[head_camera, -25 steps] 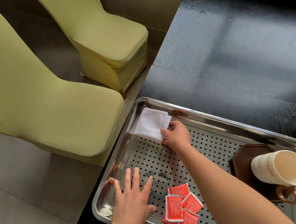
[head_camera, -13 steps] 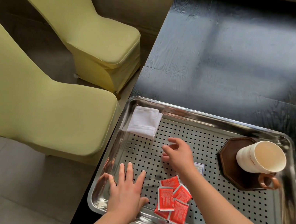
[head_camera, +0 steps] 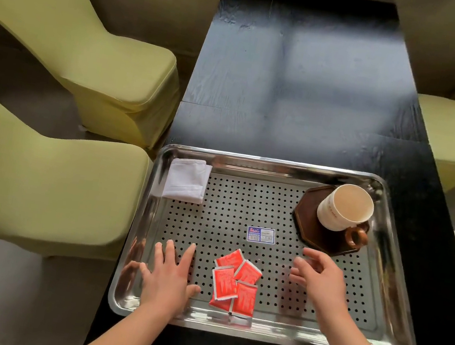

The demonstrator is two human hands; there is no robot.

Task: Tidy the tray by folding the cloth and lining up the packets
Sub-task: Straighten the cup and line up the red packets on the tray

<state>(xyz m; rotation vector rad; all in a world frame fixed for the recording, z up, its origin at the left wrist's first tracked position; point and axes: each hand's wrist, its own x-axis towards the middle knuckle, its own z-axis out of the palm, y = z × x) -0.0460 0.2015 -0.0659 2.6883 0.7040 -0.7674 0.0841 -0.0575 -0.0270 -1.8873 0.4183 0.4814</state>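
Note:
A perforated steel tray (head_camera: 389,344) lies on the dark table. A folded white cloth (head_camera: 187,180) rests in its far left corner. Several red packets (head_camera: 234,282) lie in a loose overlapping cluster near the tray's front edge. My left hand (head_camera: 169,278) lies flat on the tray floor just left of the packets, fingers spread, holding nothing. My right hand (head_camera: 319,279) hovers to the right of the packets with fingers loosely curled and apart, holding nothing.
A white mug with a brown handle (head_camera: 344,208) stands on a dark octagonal coaster (head_camera: 310,227) at the tray's far right. A small blue-and-white label (head_camera: 260,234) sticks to the tray's middle. Yellow-green chairs (head_camera: 40,178) flank the black table (head_camera: 292,93).
My right hand let go of the folded cloth and drew back across the tray to the right of the packets. The left hand stayed flat. The view shifted right.

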